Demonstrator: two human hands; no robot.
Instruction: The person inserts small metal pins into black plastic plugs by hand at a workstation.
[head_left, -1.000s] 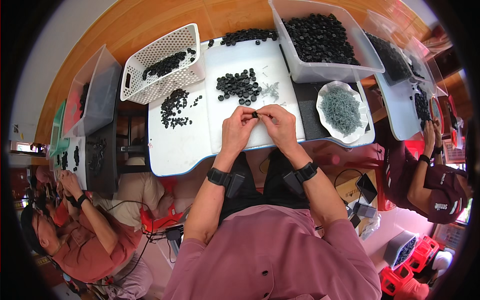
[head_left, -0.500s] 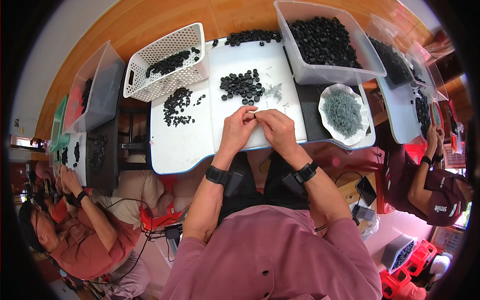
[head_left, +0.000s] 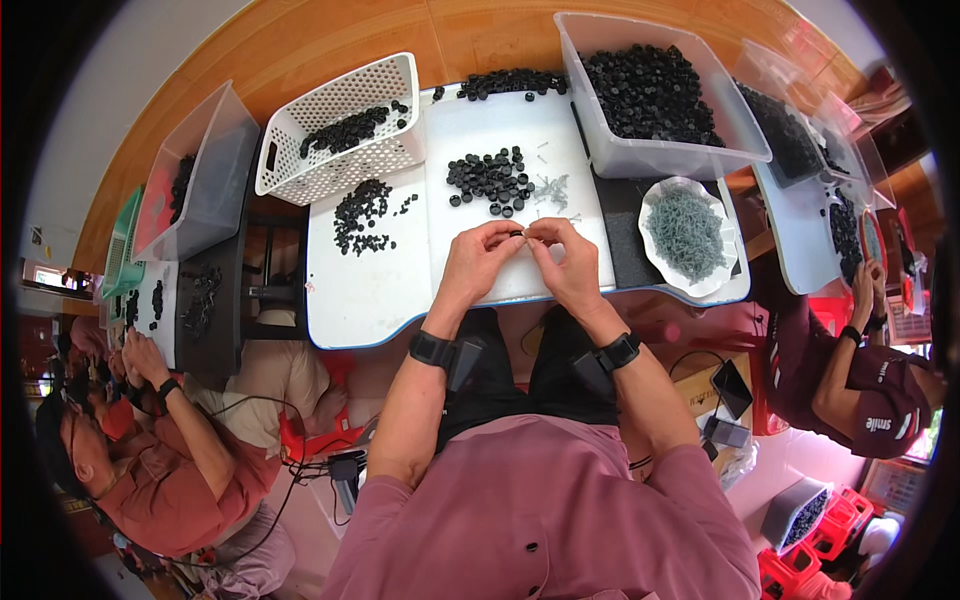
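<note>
My left hand (head_left: 474, 264) and my right hand (head_left: 568, 266) meet fingertip to fingertip over the front of the white work surface (head_left: 372, 292). A small black part (head_left: 517, 233) shows in the pinch between them; the fingers hide most of it. Just beyond are a cluster of black round caps (head_left: 490, 178) and a small heap of pale screws (head_left: 551, 188). To the left lies a pile of smaller black pieces (head_left: 362, 215). A white scalloped dish (head_left: 697, 290) on the right holds a mound of grey-green screws (head_left: 686, 232).
A white perforated basket (head_left: 350, 172) stands at the back left and a clear plastic bin (head_left: 668, 158) at the back right, both holding black parts. More black caps (head_left: 515, 82) line the far edge. People (head_left: 190, 470) work at tables on either side.
Both hands have shifted slightly nearer to me relative to the cap cluster, fingertips still together. The black part remains between them. The whole view has tilted a little.
</note>
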